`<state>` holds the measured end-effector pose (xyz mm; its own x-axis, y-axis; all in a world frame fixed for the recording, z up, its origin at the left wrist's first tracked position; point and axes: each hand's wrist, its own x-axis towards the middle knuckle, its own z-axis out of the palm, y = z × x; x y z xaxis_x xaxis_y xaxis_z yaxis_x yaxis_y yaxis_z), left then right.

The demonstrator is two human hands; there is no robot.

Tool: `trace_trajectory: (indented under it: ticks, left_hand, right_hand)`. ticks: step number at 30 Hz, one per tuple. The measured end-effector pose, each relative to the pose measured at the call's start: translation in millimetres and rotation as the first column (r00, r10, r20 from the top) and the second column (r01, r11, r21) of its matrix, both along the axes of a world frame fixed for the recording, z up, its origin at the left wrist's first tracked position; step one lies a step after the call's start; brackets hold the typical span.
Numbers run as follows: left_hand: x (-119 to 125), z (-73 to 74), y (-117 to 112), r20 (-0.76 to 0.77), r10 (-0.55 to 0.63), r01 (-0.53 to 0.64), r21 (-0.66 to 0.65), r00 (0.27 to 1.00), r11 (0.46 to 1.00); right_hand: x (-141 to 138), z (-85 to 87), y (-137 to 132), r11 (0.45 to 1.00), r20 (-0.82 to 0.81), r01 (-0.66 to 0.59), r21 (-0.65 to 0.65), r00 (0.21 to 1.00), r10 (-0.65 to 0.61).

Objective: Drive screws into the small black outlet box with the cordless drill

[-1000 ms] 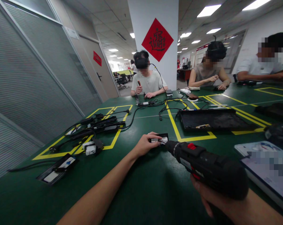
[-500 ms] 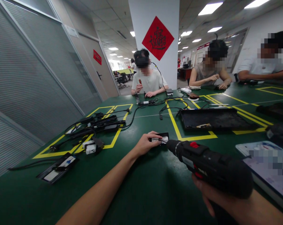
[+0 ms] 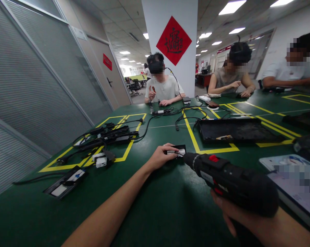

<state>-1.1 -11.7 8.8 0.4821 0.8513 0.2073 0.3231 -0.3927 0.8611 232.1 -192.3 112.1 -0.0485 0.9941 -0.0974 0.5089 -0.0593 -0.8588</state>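
Observation:
My right hand [image 3: 233,209] is wrapped round the grip of a black cordless drill [image 3: 232,183] with red switches. The drill lies level and points left, its chuck close to a small black case [image 3: 183,148] on the green table. A thin bit reaches from the chuck to the pale inside of the case, by my left fingertips. My left hand [image 3: 161,156] grips the case from its left side and covers much of it. Whether the bit sits on a screw is too small to tell.
Cables and black parts [image 3: 111,135] lie in a yellow-taped area at left, near an opened black case [image 3: 66,181]. A black tray [image 3: 239,130] stands right of centre. A tablet-like item [image 3: 296,188] lies at right. Three people sit across the table [image 3: 155,202].
My hands, the drill and the case hold nearly the same pose. The whole view has shifted very slightly. Across the table, the person's fingers on the screwdriver have loosened a little.

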Motion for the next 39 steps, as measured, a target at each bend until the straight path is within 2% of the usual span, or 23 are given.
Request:
trace_trajectory:
  ticks: [4,10,17,22,26,31,36,39]
  left_hand:
    - [0,-1.4,1,0.01,-0.005,0.005,0.001,1.0,1.0]
    - [0,-4.6,2,0.027,-0.003,0.003,0.0,1.0,1.0]
    - [0,-3.6,1,0.029,-0.007,0.008,-0.012,1.0,1.0]
    - [0,-1.8,0,0.015,0.001,-0.001,-0.006,1.0,1.0]
    - [-1,-2.6,1,0.012,-0.005,0.005,0.0,1.0,1.0]
    - [-1,-3.0,1,0.011,-0.005,0.005,0.004,1.0,1.0]
    - [0,-5.8,2,0.072,0.044,-0.037,-0.096,0.996,0.995]
    - [0,-9.7,3,0.116,0.041,-0.029,-0.101,0.992,0.994]
  right_hand:
    - [2,2.4,4,0.996,-0.024,-0.091,-0.009,0.996,0.091]
    - [6,-0.9,5,0.988,-0.054,-0.122,-0.098,0.992,0.117]
    - [5,-0.9,4,0.997,-0.061,-0.065,-0.037,0.996,0.063]
    - [3,-0.9,3,0.995,-0.013,-0.098,0.001,0.995,0.098]
    - [2,-2.6,3,0.997,-0.014,-0.059,-0.042,0.998,0.059]
    - [1,4.1,1,0.994,-0.045,-0.05,-0.1,0.998,0.045]
    - [1,9.3,-2,0.985,-0.071,-0.057,-0.163,0.996,0.045]
    - [0,7.6,-1,0.984,-0.08,-0.058,-0.168,0.996,0.045]
